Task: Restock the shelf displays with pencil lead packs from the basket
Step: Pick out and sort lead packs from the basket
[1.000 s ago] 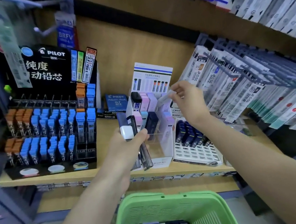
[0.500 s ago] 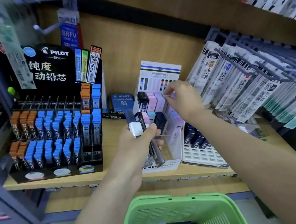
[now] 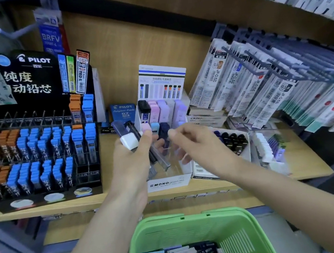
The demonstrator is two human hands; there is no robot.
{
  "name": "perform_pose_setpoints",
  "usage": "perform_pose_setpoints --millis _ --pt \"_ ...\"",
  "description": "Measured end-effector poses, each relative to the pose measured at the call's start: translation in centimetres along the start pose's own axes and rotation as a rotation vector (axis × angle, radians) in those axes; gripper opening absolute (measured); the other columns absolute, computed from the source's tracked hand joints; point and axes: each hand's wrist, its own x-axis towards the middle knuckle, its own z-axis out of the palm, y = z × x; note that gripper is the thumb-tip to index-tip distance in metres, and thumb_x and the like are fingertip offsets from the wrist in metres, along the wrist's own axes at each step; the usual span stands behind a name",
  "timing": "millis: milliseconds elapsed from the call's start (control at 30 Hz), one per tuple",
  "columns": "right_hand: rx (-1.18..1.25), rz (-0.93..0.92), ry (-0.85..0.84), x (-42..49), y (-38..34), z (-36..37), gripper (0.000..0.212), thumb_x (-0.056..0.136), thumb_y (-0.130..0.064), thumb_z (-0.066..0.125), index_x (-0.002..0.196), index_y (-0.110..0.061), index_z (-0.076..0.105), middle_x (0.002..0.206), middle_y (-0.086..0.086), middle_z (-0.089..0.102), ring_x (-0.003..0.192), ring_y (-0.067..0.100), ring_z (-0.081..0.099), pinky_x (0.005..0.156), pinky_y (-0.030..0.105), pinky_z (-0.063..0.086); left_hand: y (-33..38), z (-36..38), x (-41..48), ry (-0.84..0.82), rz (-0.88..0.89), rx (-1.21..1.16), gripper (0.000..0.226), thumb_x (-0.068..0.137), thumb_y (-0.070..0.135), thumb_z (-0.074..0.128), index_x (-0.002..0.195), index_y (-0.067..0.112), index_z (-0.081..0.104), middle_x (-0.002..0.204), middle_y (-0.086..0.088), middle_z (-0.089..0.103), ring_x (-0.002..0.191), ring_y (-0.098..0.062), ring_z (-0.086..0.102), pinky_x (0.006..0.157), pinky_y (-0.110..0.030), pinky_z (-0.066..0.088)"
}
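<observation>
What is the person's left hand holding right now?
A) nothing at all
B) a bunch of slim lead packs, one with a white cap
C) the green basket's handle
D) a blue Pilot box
B: the left hand grips a bunch of lead packs, one white-capped, in front of the Mono display, while the green basket sits below, untouched.
</observation>
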Motion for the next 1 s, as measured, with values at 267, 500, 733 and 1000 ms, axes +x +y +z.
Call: perform_pose_setpoints --millis 267,500,733,1000 --pt "0.248 0.169 -0.201 -2.8 0.4 0.0 0.011 0.088 -0.017 0.063 0.096 -0.013 0.056 0.081 0.003 0.061 0.063 0.007 0.059 0.064 0.017 0.054 -0.7 1.1 -0.4 -0.067 -0.041 0.065 0.014 0.095 0.023 0.053 0.107 0.016 0.059 0.1 0.0 0.073 0.084 -0.009 0.071 0.065 -0.035 0.059" --pt "0.13 0.05 -0.084 -3.6 3.0 -1.9 0.028 0.096 -0.023 0.05 0.069 -0.015 0.053 0.055 -0.011 0.052 0.05 0.002 0.049 0.053 0.016 0.043 -1.5 1.7 -0.8 -0.232 -0.028 0.197 0.009 0.093 0.009 0.056 0.094 0.014 0.063 0.095 -0.013 0.072 0.085 -0.022 0.066 0.079 -0.033 0.056" --pt "0.026 0.044 -0.021 -5.6 6.2 -4.5 0.017 0.092 -0.016 0.057 0.075 -0.015 0.055 0.063 -0.008 0.056 0.056 -0.002 0.051 0.061 0.011 0.04 -4.1 3.4 -1.3 -0.335 -0.102 0.287 0.013 0.092 0.014 0.058 0.103 0.013 0.064 0.097 -0.012 0.072 0.09 -0.023 0.07 0.07 -0.023 0.058" --pt "-0.1 0.192 0.345 -7.3 12.5 -11.9 0.028 0.087 -0.015 0.065 0.098 -0.025 0.041 0.091 0.004 0.066 0.083 0.023 0.067 0.077 0.045 0.052 -7.1 7.2 -1.8 -0.368 -0.199 0.248 0.007 0.094 0.013 0.054 0.093 0.01 0.06 0.073 -0.007 0.06 0.059 -0.014 0.064 0.061 -0.028 0.06"
